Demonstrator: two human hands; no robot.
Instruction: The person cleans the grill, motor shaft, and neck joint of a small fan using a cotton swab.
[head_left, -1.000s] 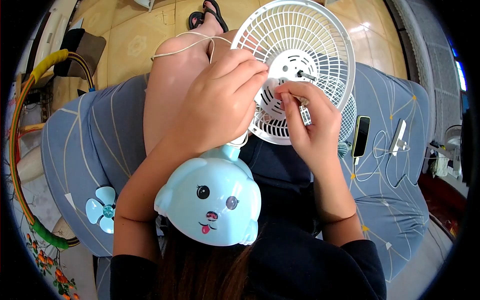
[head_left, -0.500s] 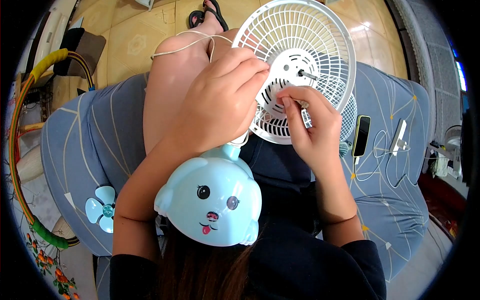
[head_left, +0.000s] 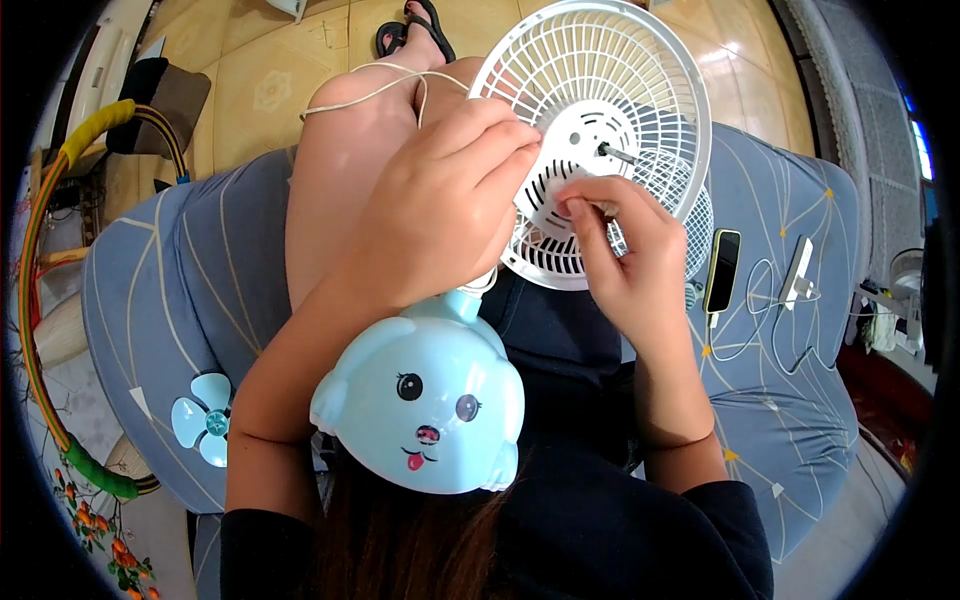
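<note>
A white fan with a slatted rear grille (head_left: 545, 60) and a bare metal shaft (head_left: 618, 153) leans over my lap. My left hand (head_left: 450, 195) is closed round the left side of its white hub (head_left: 560, 160), fingertips at the hub's edge. My right hand (head_left: 625, 225) pinches at the lower part of the hub; what its fingertips hold is too small to make out. Below my left hand, the light blue fan base (head_left: 430, 400) with a dog face rests against my body.
Light blue fan blades (head_left: 206, 418) lie on the grey sofa (head_left: 140, 300) at left. A mesh front grille (head_left: 697, 225), a phone (head_left: 722, 270) and a power strip (head_left: 797, 273) are at right. A striped hoop (head_left: 28, 300) stands far left. A white cable (head_left: 350, 100) crosses my knee.
The grille and the dog-face base have shifted very slightly right. My right hand has moved a little right and down, still pinched near the hub; my left hand has barely moved.
</note>
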